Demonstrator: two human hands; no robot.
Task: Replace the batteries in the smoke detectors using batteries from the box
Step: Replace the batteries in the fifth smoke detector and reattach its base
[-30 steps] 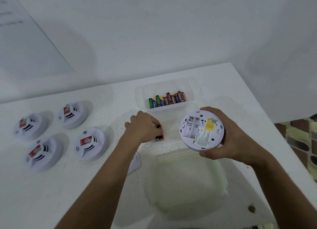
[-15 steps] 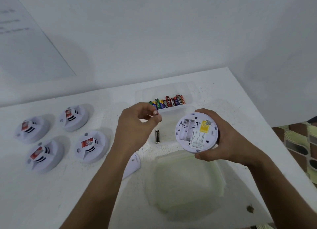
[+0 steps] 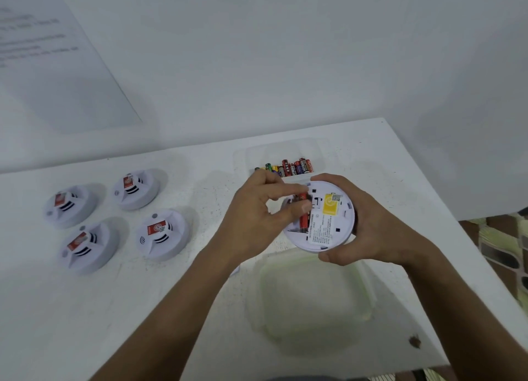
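Observation:
My right hand (image 3: 371, 226) grips a white round smoke detector (image 3: 328, 223) held back side up above the table, its yellow label showing. My left hand (image 3: 257, 215) pinches a red battery (image 3: 304, 219) that lies in the detector's open battery bay. Behind the hands stands a clear plastic box (image 3: 323, 155) holding several coloured batteries (image 3: 288, 167).
Several more white smoke detectors (image 3: 161, 235) lie face up at the left of the white table (image 3: 400, 163). A translucent box lid (image 3: 311, 303) lies below the hands. The table's right edge drops off to a patterned floor (image 3: 500, 246).
My left hand has moved right from above the table to the held detector, and a red battery is now in the bay. The detector has stayed in my right hand.

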